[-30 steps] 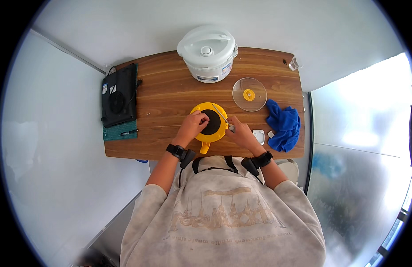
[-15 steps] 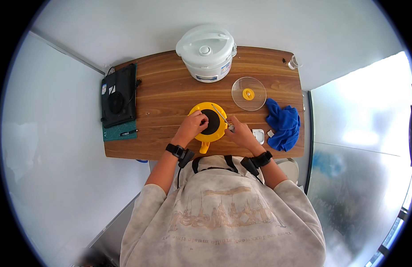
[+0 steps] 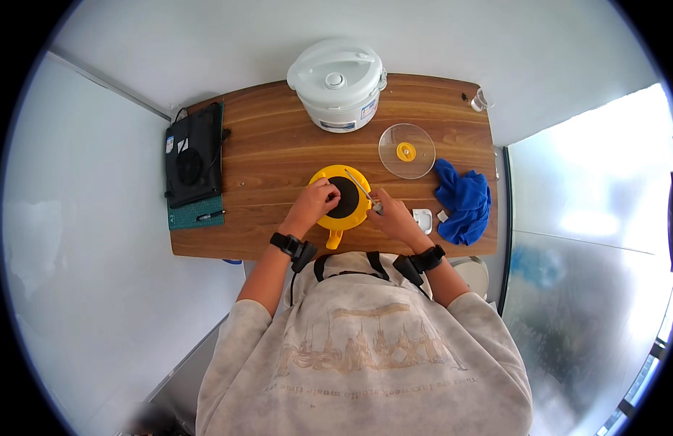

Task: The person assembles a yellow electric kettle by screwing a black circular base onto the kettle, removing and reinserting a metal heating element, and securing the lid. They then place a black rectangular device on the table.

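Observation:
A yellow round pot (image 3: 357,221) with a dark centre (image 3: 346,208) lies on the table in front of me, its stubby handle toward my body. My left hand (image 3: 319,200) rests over its left side, fingers curled and pinched at the dark centre. What they hold, if anything, is hidden. In my right hand (image 3: 393,215), at the pot's right edge, is a slim tool (image 3: 358,184) with a thin grey shaft that slants up and left across the yellow rim. A glass lid (image 3: 394,161) with a yellow knob lies beyond my right hand.
A white rice cooker (image 3: 336,94) stands at the back. Left are a black appliance (image 3: 202,163) and a green mat (image 3: 178,218) with a pen. A small white tray (image 3: 422,221), a blue cloth (image 3: 467,207) and a clear cup (image 3: 481,100) are on the right of the wooden table (image 3: 264,174).

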Available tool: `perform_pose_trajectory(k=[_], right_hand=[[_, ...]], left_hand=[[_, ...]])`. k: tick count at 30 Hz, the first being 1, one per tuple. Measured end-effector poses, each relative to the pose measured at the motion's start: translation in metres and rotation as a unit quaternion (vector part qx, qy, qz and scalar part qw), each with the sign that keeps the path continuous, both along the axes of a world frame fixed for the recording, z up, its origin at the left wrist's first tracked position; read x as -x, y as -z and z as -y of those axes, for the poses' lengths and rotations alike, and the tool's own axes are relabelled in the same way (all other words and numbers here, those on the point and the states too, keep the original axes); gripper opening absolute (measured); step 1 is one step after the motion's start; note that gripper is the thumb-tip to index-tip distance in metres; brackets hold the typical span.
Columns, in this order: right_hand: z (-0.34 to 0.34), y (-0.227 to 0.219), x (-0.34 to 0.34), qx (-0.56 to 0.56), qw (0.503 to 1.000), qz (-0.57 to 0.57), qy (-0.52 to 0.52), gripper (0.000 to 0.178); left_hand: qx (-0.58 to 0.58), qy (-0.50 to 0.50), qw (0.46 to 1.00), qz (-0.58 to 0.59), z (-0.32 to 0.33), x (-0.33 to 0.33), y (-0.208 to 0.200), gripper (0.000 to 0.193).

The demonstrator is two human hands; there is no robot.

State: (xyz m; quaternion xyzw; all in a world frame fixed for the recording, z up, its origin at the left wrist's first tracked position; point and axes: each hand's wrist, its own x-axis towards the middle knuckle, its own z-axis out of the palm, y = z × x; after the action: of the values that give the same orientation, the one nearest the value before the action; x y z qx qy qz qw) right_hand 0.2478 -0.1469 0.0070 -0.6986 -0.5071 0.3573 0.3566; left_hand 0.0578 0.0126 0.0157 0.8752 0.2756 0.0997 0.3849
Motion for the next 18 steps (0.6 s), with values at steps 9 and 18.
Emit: perform_pose_trajectory(k=[9,18], right_hand=[[0.000,-0.008,0.000,0.015,1.000,-0.010,0.010,0.045],[0.002,-0.015,-0.004,-0.011,1.000,-0.008,-0.014,0.048]], left_hand=[[0.025,-0.019,0.999,0.006,-0.004,0.003,0.002,0.016],[0.056,-0.031,0.998,-0.002,-0.001,0.004,-0.011,0.017]])
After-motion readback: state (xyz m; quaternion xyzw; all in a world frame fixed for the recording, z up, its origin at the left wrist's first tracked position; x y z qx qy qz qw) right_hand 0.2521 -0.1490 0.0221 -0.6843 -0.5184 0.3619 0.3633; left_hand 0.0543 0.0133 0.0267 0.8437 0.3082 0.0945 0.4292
